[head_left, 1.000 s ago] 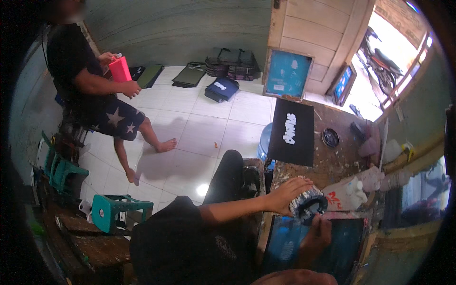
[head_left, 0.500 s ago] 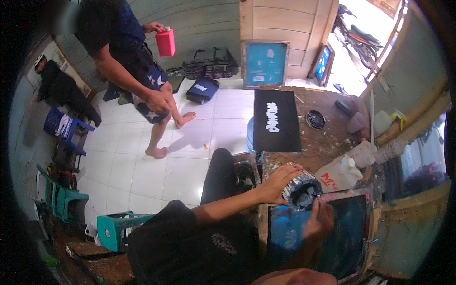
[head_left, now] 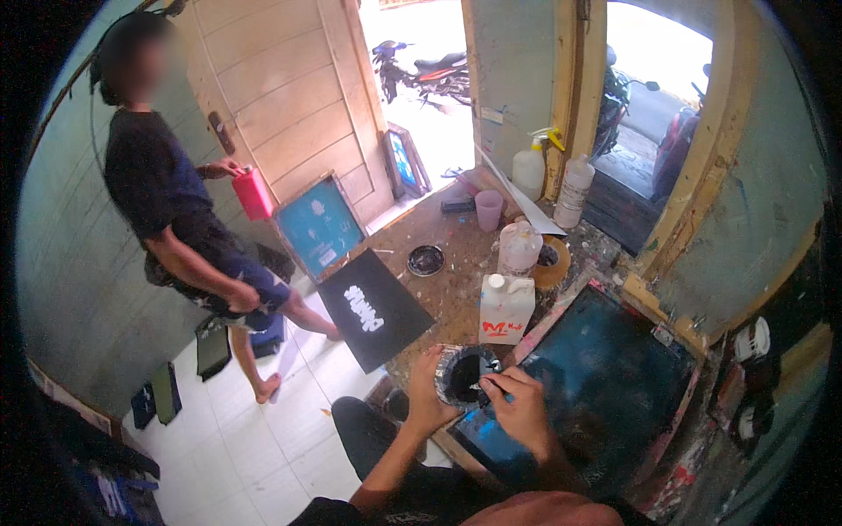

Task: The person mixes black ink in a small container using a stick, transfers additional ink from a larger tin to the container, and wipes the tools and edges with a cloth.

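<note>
The left hand (head_left: 426, 394) curls its grip around the crusted can (head_left: 445, 361) near the framed screen (head_left: 596, 377), the right hand (head_left: 524, 405) pinches a partly hidden tool (head_left: 479, 385) inside its rim, and over-tilting could spill the dark contents (head_left: 461, 377).

Work table (head_left: 456, 302): wooden top, stained and spotted with paint throughout. A black sheet (head_left: 396, 314) bearing white print lies on it, overhanging the floor-side edge. Near the sheet, a round dark lid (head_left: 426, 260). Toward the rear, a pink cup (head_left: 488, 213), upright, with a small black object (head_left: 457, 205) just beside it, possibly a brush. Also standing: a spray bottle (head_left: 528, 174) with a yellow trigger, a clear bottle (head_left: 574, 193), and a white jug (head_left: 507, 307) with red marking. A tan tape roll (head_left: 557, 267) lies flat. The table's near part bears a large framed screen (head_left: 614, 373), paint-smeared.
</note>
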### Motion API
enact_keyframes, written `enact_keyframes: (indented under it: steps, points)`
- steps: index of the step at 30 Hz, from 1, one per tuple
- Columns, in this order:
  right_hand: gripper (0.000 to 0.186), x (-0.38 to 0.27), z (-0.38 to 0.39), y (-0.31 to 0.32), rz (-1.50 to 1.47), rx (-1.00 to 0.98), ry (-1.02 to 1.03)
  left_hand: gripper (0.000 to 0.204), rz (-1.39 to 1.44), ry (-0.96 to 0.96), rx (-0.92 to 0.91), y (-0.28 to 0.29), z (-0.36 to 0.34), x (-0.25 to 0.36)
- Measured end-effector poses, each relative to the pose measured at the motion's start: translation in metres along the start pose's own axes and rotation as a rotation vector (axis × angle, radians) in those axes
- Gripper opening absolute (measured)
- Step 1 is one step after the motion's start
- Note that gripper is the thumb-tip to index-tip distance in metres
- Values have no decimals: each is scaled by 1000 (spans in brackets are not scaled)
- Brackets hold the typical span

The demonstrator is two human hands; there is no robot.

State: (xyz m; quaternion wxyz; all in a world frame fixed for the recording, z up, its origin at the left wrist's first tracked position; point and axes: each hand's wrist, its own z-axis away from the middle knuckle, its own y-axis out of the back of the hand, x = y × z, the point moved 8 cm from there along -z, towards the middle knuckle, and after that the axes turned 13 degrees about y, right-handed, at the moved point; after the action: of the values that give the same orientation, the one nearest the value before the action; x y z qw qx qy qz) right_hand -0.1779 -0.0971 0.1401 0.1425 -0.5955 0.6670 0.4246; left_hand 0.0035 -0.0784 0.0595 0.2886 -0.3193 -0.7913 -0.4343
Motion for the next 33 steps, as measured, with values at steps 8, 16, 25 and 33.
enact_keyframes:
  steps: [8,16,25,33]
  points:
    - [12,-8,2,-1,122,-5,92,102,4,-13,27,1,5,-3]
    - [13,-12,-7,6,136,46,77,109,45,-2,77,4,9,-6]
    - [10,-6,-6,6,155,57,87,107,-3,45,75,9,9,0]
    - [10,4,-1,2,184,-21,21,112,-62,125,44,6,12,-13]
